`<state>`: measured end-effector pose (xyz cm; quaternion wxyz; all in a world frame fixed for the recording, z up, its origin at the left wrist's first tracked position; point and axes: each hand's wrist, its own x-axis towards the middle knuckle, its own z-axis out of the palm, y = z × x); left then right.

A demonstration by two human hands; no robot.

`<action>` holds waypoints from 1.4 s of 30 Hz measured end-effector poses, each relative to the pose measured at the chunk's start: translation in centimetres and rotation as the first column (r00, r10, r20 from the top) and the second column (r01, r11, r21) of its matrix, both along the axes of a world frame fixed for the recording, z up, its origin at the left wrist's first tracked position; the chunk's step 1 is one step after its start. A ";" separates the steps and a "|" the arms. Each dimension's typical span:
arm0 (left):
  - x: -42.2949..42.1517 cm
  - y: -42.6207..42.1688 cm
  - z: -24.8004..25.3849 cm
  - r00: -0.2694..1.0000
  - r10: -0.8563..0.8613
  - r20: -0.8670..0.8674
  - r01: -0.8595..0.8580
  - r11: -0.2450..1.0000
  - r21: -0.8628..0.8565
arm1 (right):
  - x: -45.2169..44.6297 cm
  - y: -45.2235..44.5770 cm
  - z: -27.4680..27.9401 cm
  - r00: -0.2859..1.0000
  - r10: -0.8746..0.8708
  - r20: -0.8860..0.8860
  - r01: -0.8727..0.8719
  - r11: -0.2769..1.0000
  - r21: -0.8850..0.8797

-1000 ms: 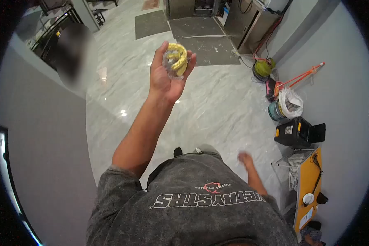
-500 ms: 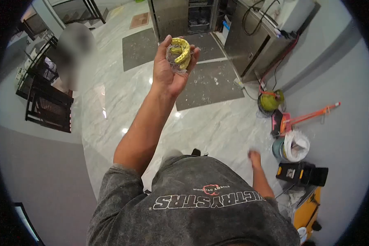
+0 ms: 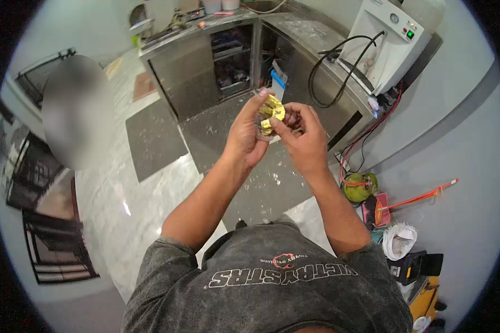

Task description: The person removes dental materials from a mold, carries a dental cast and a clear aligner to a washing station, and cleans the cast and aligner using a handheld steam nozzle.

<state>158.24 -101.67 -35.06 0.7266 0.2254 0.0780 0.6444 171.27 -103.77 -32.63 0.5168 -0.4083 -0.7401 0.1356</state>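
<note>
A yellow, horseshoe-shaped dental cast (image 3: 276, 107) is held up in front of my chest, with crinkled clear plastic around its lower left side. My left hand (image 3: 243, 132) grips it from the left, thumb along the top edge and palm beneath. From the right, my right hand (image 3: 308, 136) pinches its lower part, the thumb pressed on the yellow surface. My fingers cover the underside and part of the right side of the cast.
Ahead, a metal counter (image 3: 178, 83) meets another along the right wall, which carries a white machine (image 3: 380, 55) with looping black hoses. Grey mats (image 3: 155, 139) lie on the floor. Down the right stand a green gas cylinder (image 3: 360, 187) and an orange-handled dustpan (image 3: 380, 210). A blurred person (image 3: 75, 114) is at left.
My right hand has risen from my side and taken hold of the dental cast along with my left. The view has moved closer to the counters, and the cast has turned.
</note>
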 end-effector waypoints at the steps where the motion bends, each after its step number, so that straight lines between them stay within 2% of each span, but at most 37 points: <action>1: 0.2 2.9 0.1 0.999 -0.008 -0.034 0.007 1.000 -0.009 | 0.2 2.7 -0.2 0.999 -0.006 -0.050 0.004 1.000 -0.031; 2: 0.5 6.0 -0.1 0.999 -0.048 -0.026 0.047 0.998 -0.028 | 0.3 5.2 0.1 0.996 -0.055 -0.064 0.052 0.997 -0.049; 5: 0.3 15.5 -0.1 0.991 -0.081 -0.104 0.071 0.993 -0.095 | 0.0 14.7 -0.2 0.959 -0.043 -0.281 -0.028 0.969 -0.246; 6: -0.3 18.5 -0.4 0.989 -0.105 -0.102 0.093 0.989 -0.117 | 0.1 18.4 -0.5 0.963 -0.062 -0.261 -0.030 0.942 -0.334; 9: -1.9 27.8 -0.7 0.999 -0.036 -0.018 0.032 0.977 -0.213 | -1.6 29.6 -0.1 0.925 0.001 -0.379 -0.189 0.869 -0.457; 10: -2.7 30.3 -0.2 1.000 0.005 0.000 -0.005 0.960 -0.279 | -2.3 33.2 -0.2 0.907 0.072 -0.415 -0.278 0.843 -0.460; 13: -6.3 38.4 -0.5 0.998 0.062 -0.002 -0.060 0.956 -0.287 | -5.5 43.4 0.4 0.781 0.167 -0.602 -0.521 0.706 -0.480; 14: -7.7 41.3 -0.4 0.997 0.077 0.023 -0.068 0.958 -0.279 | -6.6 47.0 0.5 0.758 0.163 -0.631 -0.560 0.658 -0.503; 15: -8.9 43.7 -0.1 0.992 0.125 0.018 -0.112 0.938 -0.328 | -7.7 49.9 0.9 0.696 0.158 -0.700 -0.623 0.616 -0.481; 17: -11.3 48.8 -0.5 0.972 0.206 0.113 -0.148 0.910 -0.388 | -9.6 55.1 1.5 0.565 0.126 -0.815 -0.731 0.534 -0.424; 18: -12.3 51.3 -0.5 0.964 0.239 0.113 -0.175 0.896 -0.409 | -10.0 58.3 1.2 0.554 0.141 -0.820 -0.752 0.506 -0.422; 22: -15.3 62.4 -0.4 0.975 0.174 0.135 -0.101 0.897 -0.430 | -10.5 69.3 0.6 0.652 0.169 -0.739 -0.691 0.533 -0.488; 25: -16.8 71.9 -1.5 0.992 0.127 -0.009 -0.120 0.905 -0.408 | -10.3 76.0 0.7 0.694 0.053 -0.718 -0.596 0.602 -0.531; 26: -17.6 75.1 -2.3 0.997 0.074 -0.006 -0.070 0.910 -0.409 | -10.1 78.3 0.4 0.680 0.012 -0.734 -0.589 0.604 -0.536; 30: -19.7 86.3 -4.0 0.947 0.003 -0.321 -0.132 0.915 -0.381 | -9.5 85.9 0.8 0.799 -0.033 -0.601 -0.447 0.637 -0.629; 31: -20.5 88.8 -4.9 0.944 -0.031 -0.329 -0.099 0.924 -0.370 | -9.5 87.4 0.7 0.825 -0.042 -0.563 -0.403 0.656 -0.638; 33: -21.8 93.6 -5.8 0.961 -0.137 -0.239 0.019 0.899 -0.439 | -9.8 91.8 0.1 0.870 -0.044 -0.492 -0.330 0.690 -0.644; 34: -22.2 95.5 -5.4 0.960 -0.142 -0.240 0.012 0.880 -0.475 | -10.1 94.1 -0.6 0.889 -0.049 -0.455 -0.303 0.682 -0.666; 37: -23.8 101.2 -6.7 0.948 -0.210 -0.241 0.065 0.865 -0.497 | -11.0 102.6 -2.8 0.969 0.108 -0.221 -0.237 0.649 -0.723; 41: -24.6 107.8 -7.7 0.901 -0.125 -0.415 -0.117 0.852 -0.511 | -13.9 113.7 -6.4 0.970 0.196 0.145 -0.055 0.756 -0.653; 42: -24.8 109.7 -8.9 0.824 -0.121 -0.554 -0.214 0.838 -0.502 | -14.4 116.7 -9.2 0.965 0.211 0.153 -0.097 0.837 -0.538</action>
